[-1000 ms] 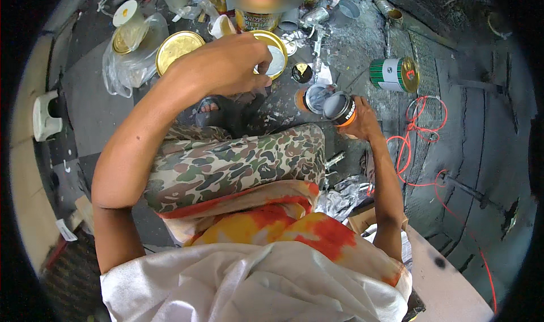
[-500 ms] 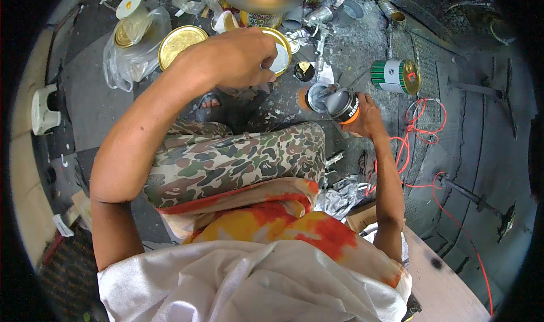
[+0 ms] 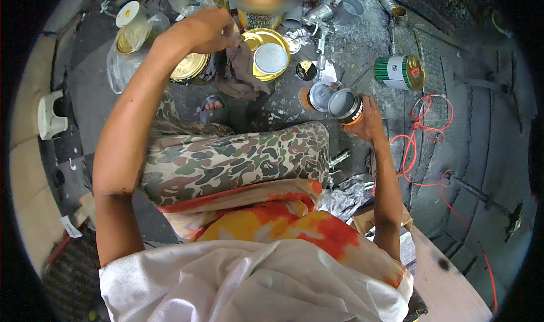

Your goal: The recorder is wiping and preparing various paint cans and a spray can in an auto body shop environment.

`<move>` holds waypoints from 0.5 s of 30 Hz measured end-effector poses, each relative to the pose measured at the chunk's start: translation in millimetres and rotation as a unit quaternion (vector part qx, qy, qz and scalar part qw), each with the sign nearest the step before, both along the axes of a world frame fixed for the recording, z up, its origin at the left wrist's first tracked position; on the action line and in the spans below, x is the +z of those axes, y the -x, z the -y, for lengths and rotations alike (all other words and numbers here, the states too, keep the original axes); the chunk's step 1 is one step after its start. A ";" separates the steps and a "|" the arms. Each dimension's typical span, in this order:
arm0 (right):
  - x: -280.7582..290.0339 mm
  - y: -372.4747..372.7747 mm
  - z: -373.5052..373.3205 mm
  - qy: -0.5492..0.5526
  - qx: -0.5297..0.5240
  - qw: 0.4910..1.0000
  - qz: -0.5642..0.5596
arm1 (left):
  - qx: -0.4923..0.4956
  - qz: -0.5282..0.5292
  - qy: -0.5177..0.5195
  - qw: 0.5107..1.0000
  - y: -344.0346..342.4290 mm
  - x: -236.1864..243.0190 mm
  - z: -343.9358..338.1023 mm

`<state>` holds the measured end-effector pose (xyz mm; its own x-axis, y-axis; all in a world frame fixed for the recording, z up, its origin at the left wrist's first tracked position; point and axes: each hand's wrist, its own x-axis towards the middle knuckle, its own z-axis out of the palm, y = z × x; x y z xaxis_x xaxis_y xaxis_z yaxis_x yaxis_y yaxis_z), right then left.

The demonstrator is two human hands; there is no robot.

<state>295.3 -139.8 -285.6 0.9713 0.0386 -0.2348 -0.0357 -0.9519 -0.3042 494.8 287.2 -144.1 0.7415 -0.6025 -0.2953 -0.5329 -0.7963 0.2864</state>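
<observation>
My left hand is closed on a dark brown cloth, which hangs down beside gold lids and a gold-rimmed one with a grey disc. My right hand grips an orange-and-black can with grey contents. Just left of that stands a second open can with grey inside. A small black lid or cup lies above them on the stained floor. My legs in camouflage trousers lie below both hands.
A green striped can lies at the right, above a red hose. A white stool is at the left. Tins, white spools, a plastic bag and metal cups crowd the far side.
My left hand has moved up and leftward, lifting the brown cloth and uncovering more of the gold lid. My right hand has moved slightly right with the can, away from the second can.
</observation>
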 end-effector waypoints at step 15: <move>-19.7 44.0 -11.4 -0.243 -0.120 0.950 0.155 | -0.052 -0.037 0.007 0.998 15.1 -64.1 58.9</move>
<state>251.3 -128.4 -305.3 0.9853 -0.1628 0.0524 -0.0717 -0.6714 -0.7376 479.7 228.3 -208.1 0.6509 -0.6797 -0.3382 -0.5893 -0.7332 0.3394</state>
